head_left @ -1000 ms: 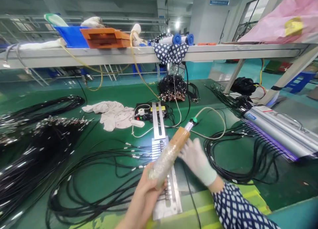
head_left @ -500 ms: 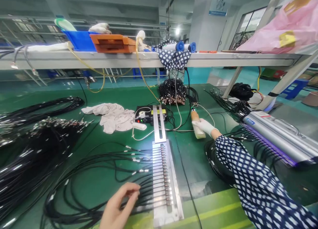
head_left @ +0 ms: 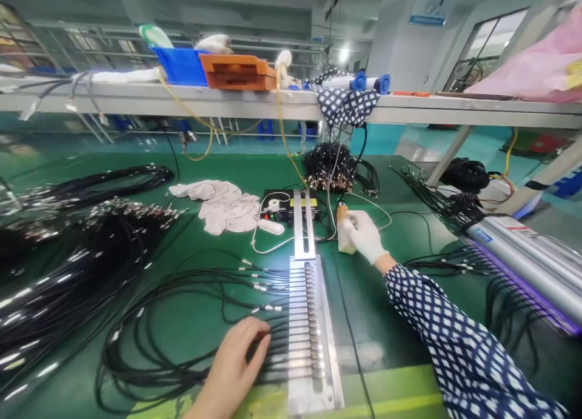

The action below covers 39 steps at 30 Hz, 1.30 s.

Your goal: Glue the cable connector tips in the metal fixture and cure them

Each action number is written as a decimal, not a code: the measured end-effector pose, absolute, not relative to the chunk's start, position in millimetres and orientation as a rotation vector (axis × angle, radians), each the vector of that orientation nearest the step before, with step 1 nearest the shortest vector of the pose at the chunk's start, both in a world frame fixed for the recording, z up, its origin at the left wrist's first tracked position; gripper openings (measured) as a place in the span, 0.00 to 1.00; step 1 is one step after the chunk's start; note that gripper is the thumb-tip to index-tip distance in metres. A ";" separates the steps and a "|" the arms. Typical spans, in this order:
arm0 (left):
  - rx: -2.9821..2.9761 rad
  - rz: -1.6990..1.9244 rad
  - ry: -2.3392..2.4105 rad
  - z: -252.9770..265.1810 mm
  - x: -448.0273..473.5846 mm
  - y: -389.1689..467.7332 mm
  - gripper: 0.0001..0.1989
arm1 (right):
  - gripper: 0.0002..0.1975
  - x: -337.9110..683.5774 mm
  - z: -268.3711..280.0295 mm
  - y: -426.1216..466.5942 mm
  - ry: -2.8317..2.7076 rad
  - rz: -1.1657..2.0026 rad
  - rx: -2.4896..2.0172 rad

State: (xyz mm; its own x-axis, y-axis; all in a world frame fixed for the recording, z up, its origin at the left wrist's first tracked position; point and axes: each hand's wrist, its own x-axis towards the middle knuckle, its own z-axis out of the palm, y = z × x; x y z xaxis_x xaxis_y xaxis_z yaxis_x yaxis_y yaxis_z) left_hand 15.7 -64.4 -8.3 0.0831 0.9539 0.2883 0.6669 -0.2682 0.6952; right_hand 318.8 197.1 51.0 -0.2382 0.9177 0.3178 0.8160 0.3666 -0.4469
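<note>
My bare left hand [head_left: 239, 358] hovers over or rests on black cables [head_left: 159, 279] at the front. Its fingers are loosely curled, thumb and forefinger slightly apart, with no cable visibly gripped. Just right of it lies a metal fixture [head_left: 334, 376] holding a row of cable ends side by side, their small metal connectors [head_left: 311, 310] lined up. My right hand [head_left: 365, 236], in a white glove, has its fingers around a bottle-like object [head_left: 345, 242] with a tan upper part and pale body. It stands tilted beyond the fixture. Part of it is hidden by the fingers.
A black control box [head_left: 278, 214] with lit lamps sits behind the fixture, beside a crumpled white cloth [head_left: 227, 207]. Thick cable bundles [head_left: 91, 267] cover the left side. A silver machine with purple light [head_left: 531, 261] stands right. A shelf [head_left: 254, 107] crosses the back.
My right hand has moved left toward the fixture with the bottle-like object. My left hand stays by the cables, a little nearer the fixture. The view has swung slightly left.
</note>
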 end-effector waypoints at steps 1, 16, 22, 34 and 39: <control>2.011 1.007 1.633 -12.4 16.0 -62.2 0.08 | 0.19 312.2 53.8 189.7 -2.165 0.227 -1.431; 2.008 0.888 1.691 -7.3 23.3 -54.4 0.07 | 0.22 162.3 77.8 346.8 -2.301 0.200 -1.545; 1.922 0.887 1.670 -6.5 20.3 -52.2 0.06 | 0.15 169.4 138.9 344.1 -2.473 0.224 -1.470; 1.873 0.970 1.616 1.8 19.3 -63.6 0.10 | 0.07 279.2 160.4 22.8 -2.643 0.501 -0.607; 1.803 0.798 1.474 26.3 31.0 -87.3 0.09 | 0.12 281.4 41.1 -47.8 -2.688 0.443 -0.586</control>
State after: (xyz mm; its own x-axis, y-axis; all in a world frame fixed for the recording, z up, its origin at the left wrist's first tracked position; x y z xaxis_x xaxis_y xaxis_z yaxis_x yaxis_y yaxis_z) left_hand 31.0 -87.3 26.3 0.1760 0.9833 0.0455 0.5760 -0.1404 0.8053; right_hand 281.4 -47.8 41.1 -0.8520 0.4483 0.2705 0.3378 0.8653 -0.3703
